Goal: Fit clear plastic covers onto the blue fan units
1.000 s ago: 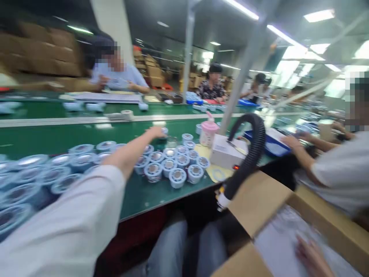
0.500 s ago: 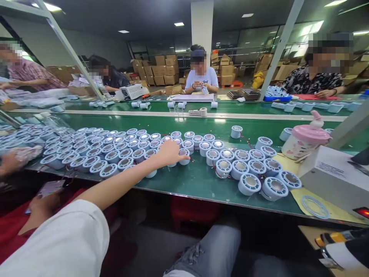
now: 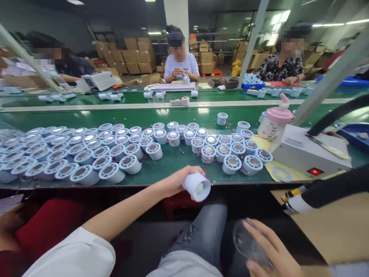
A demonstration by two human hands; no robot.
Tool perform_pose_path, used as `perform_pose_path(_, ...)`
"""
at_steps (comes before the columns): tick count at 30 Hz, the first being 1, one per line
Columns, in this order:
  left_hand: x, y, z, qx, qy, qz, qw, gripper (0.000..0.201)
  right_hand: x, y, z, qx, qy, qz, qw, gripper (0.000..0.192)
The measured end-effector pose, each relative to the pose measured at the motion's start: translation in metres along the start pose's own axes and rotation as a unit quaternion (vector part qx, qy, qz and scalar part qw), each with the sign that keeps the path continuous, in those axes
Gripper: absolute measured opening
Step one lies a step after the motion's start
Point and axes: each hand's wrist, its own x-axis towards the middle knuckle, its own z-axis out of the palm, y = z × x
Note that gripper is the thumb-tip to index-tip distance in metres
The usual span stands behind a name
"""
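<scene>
My left hand is closed around a light-blue round plastic housing, just in front of the bench edge. The housing lies tilted, its hollow end facing right and toward me, with a pale part inside. Low at the right, my right hand grips a clear round plastic piece; motion blur hides whether it is a cup or a cover. On the green bench stand many similar housings, with slotted rims and silvery discs on top and red wires among some of them.
At the right are a grey box with a lit red switch, a black hose, a mug with a pink lid and a blue ring. Co-workers sit across the green conveyor. Another person's red clothing shows at left.
My left hand has lifted a housing from the group and brought it toward me, turning its hollow end outward. My right hand has come into view with the clear piece. The view has shifted right.
</scene>
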Motion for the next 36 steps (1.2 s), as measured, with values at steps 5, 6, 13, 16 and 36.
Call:
perform_pose_path(5, 0.014, 0.008, 0.058, -0.102, -0.187, 0.034, 0.977, 0.048, 0.02, -0.041, 0.017, -0.206, 0.116, -0.058, 0.97, 0.057)
perform_pose_path(6, 0.015, 0.011, 0.062, -0.102, -0.205, 0.039, 0.973, 0.044, 0.025, -0.044, 0.015, -0.228, 0.12, -0.037, 0.966, 0.051)
perform_pose_path(13, 0.015, 0.032, 0.065, 0.016, -0.155, 0.149, 0.976, 0.019, 0.028, -0.036, -0.005, -0.149, 0.073, 0.088, 0.982, 0.028)
perform_pose_path(16, 0.013, 0.033, 0.071, 0.063, -0.147, 0.18, 0.971, 0.02, 0.027, -0.033, -0.008, -0.133, 0.068, 0.079, 0.986, 0.039)
perform_pose_path(36, 0.022, 0.004, 0.09, -0.076, -0.189, 0.255, 0.945, 0.069, 0.008, -0.027, -0.013, 0.334, 0.117, 0.248, 0.902, 0.037)
